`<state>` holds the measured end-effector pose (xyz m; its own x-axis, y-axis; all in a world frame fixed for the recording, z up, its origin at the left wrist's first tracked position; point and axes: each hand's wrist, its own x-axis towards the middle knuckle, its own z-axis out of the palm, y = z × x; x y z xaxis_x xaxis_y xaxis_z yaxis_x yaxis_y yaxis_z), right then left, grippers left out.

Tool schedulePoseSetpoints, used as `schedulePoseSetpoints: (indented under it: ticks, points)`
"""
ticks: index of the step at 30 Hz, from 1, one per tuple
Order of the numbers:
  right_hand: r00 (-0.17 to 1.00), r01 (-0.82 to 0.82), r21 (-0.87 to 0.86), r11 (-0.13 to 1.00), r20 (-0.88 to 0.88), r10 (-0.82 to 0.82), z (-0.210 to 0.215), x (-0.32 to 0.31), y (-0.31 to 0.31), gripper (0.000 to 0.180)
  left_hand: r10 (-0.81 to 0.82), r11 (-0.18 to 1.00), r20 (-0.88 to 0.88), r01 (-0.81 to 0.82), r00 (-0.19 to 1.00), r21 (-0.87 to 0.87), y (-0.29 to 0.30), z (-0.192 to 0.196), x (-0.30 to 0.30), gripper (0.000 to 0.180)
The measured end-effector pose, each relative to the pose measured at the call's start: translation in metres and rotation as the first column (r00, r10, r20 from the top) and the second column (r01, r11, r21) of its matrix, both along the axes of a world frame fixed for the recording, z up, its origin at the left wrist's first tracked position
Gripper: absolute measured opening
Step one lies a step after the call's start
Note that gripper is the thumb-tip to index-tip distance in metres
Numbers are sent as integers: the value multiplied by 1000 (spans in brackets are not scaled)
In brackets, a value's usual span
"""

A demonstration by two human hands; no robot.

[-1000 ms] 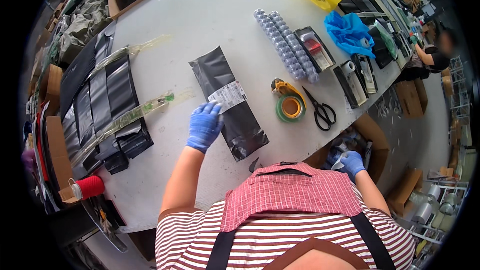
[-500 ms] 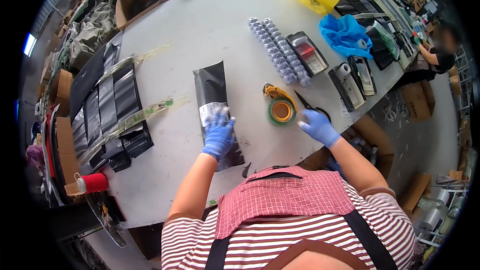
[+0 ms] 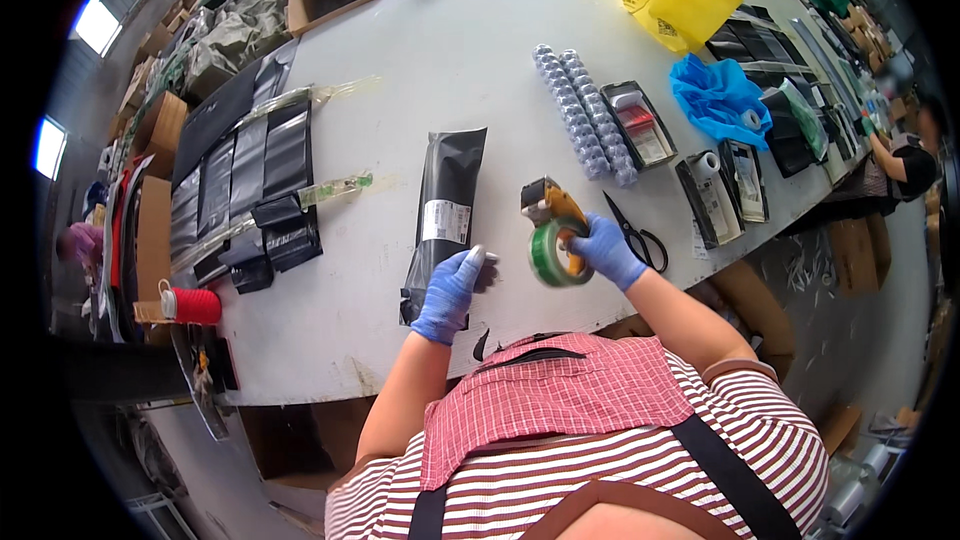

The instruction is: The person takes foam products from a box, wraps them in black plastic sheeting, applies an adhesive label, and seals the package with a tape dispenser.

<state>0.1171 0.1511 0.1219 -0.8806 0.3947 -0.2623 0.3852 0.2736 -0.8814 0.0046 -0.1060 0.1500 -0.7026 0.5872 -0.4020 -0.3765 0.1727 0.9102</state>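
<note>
A long black plastic mailer bag (image 3: 448, 190) with a white label lies on the white table (image 3: 420, 70) in front of me. My left hand (image 3: 452, 290), in a blue glove, presses down on the bag's near end. My right hand (image 3: 604, 250), also gloved in blue, holds an orange tape dispenser (image 3: 553, 233) with a green roll, lifted just off the table to the right of the bag. Black scissors (image 3: 633, 231) lie right behind that hand.
Black bags (image 3: 255, 175) are stacked at the table's left, with a red spool (image 3: 190, 305) at the left edge. Bubble-wrapped rolls (image 3: 585, 110), packaged items (image 3: 725, 190), a blue bag (image 3: 722, 95) and a yellow bag (image 3: 675, 0) lie to the right. Another person (image 3: 905, 165) works at the far right.
My right hand came up from below the table edge, reached the tape dispenser and lifted it. My left hand slid toward the bag's near end.
</note>
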Motion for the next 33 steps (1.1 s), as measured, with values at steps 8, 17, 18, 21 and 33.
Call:
schedulePoseSetpoints:
  ticks: [8, 17, 18, 21, 33]
  points:
    - [879, -162, 549, 820, -297, 374, 65, 49, -51, 64, -260, 934, 588, 45, 766, 354, 0, 7, 40, 51]
    - [810, -550, 373, 747, 22, 585, 72, 44, -73, 63, -102, 993, 75, 106, 992, -52, -45, -16, 67, 28]
    - [807, -562, 345, 752, 28, 590, 71, 43, -72, 65, -89, 994, 6, 89, 996, -69, -46, -10, 66, 26]
    - [821, -550, 352, 757, 62, 568, 60, 44, -63, 72, 39, 998, -127, -46, 991, -53, -57, -1, 54, 25]
    - [767, -638, 582, 505, 423, 482, 31, 21, -78, 59, -285, 623, -750, -479, 597, -619, -110, -72, -28, 33]
